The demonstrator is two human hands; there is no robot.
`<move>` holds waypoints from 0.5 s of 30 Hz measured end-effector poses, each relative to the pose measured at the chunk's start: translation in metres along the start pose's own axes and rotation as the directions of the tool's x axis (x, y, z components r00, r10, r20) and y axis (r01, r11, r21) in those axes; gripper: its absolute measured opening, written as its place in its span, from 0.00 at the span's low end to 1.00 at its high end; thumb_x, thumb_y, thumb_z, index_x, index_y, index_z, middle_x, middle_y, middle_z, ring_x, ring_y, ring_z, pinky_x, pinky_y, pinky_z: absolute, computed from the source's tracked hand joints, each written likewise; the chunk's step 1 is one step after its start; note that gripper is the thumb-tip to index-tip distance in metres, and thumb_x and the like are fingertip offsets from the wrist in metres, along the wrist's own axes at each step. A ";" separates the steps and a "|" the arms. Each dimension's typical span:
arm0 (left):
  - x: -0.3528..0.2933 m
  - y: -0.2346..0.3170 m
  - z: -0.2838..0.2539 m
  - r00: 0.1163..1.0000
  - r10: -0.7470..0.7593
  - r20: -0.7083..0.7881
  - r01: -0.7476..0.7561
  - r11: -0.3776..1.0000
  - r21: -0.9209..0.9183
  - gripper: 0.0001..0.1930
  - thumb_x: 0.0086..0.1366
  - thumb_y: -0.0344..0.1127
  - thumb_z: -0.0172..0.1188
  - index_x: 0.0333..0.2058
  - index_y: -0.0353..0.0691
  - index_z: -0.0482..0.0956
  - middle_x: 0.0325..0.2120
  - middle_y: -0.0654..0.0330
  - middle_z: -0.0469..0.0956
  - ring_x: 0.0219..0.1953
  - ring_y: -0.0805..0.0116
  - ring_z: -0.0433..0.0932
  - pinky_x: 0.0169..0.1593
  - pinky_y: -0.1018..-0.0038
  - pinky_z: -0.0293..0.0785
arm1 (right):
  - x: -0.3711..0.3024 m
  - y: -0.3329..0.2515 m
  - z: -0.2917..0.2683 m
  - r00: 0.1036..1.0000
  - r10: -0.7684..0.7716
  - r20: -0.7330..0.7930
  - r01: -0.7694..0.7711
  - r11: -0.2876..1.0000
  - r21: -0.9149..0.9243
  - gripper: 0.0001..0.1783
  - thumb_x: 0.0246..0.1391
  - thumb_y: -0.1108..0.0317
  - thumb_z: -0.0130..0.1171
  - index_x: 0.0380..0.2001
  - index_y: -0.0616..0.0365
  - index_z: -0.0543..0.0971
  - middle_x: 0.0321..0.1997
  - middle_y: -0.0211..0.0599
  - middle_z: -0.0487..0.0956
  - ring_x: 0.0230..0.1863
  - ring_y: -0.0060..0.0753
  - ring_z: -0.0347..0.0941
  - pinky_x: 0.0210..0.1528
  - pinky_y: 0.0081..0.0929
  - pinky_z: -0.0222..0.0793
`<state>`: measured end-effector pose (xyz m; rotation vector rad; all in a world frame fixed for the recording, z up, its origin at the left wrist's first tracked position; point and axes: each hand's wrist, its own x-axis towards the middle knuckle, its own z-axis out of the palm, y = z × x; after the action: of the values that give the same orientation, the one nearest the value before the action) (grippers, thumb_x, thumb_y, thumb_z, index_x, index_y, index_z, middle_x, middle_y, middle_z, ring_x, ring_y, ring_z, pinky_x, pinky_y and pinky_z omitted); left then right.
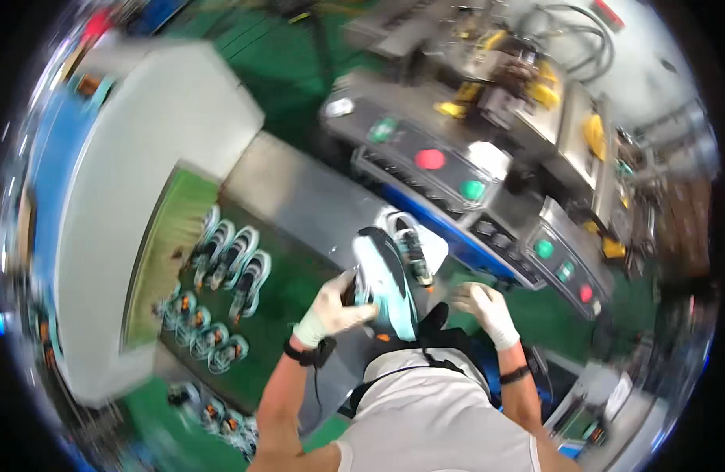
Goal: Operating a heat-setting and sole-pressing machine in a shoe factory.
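Note:
My left hand (pixel 335 309), in a white glove, is closed on the near left side of a sneaker (pixel 388 283). That sneaker is tilted so its pale teal and black sole faces up. Just beyond it to the right, a second sneaker (pixel 411 248) with dark laces and an orange tab rests on the grey bench (pixel 288 200). My right hand (pixel 487 309), also gloved, hovers to the right of both sneakers, touching neither. Its fingers are loosely bent and apart, with nothing between them.
Several sneakers (pixel 235 263) stand in rows on a dark green surface to the left, beside a curved grey panel (pixel 154 110). More sneakers (pixel 213 413) are at the lower left. Ahead and right, machines carry a control panel (pixel 449 169) with red and green buttons.

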<state>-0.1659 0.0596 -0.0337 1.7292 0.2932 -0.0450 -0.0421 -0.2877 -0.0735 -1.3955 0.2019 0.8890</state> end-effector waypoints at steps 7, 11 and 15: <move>0.095 0.084 0.111 0.582 0.594 0.556 -0.512 0.798 -0.317 0.35 0.53 0.29 0.70 0.62 0.38 0.70 0.55 0.54 0.77 0.58 0.59 0.75 0.62 0.62 0.69 | -0.034 -0.036 -0.015 0.671 -0.330 0.663 -0.328 0.670 0.666 0.37 0.62 0.48 0.61 0.67 0.57 0.68 0.65 0.42 0.74 0.58 0.33 0.76 0.58 0.30 0.73; 0.132 0.173 0.213 0.797 0.351 0.491 -0.378 0.925 -0.049 0.33 0.57 0.22 0.62 0.63 0.34 0.67 0.54 0.52 0.77 0.56 0.64 0.77 0.59 0.71 0.72 | -0.082 -0.077 -0.100 0.845 -0.525 0.106 0.436 0.789 0.433 0.54 0.51 0.42 0.72 0.68 0.69 0.62 0.64 0.35 0.74 0.60 0.23 0.72 0.62 0.24 0.70; 0.160 0.211 0.323 0.795 0.439 0.419 -0.421 0.896 -0.140 0.28 0.69 0.27 0.59 0.66 0.31 0.63 0.62 0.46 0.71 0.63 0.58 0.72 0.65 0.66 0.68 | -0.154 -0.073 -0.187 0.777 -0.596 -0.204 0.619 0.661 0.424 0.65 0.41 0.36 0.76 0.70 0.70 0.58 0.66 0.38 0.71 0.62 0.26 0.72 0.63 0.27 0.69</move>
<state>0.0783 -0.2598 0.0796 1.6561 -0.4411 -0.0960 -0.0295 -0.5160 0.0359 -0.9163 -0.0282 0.2063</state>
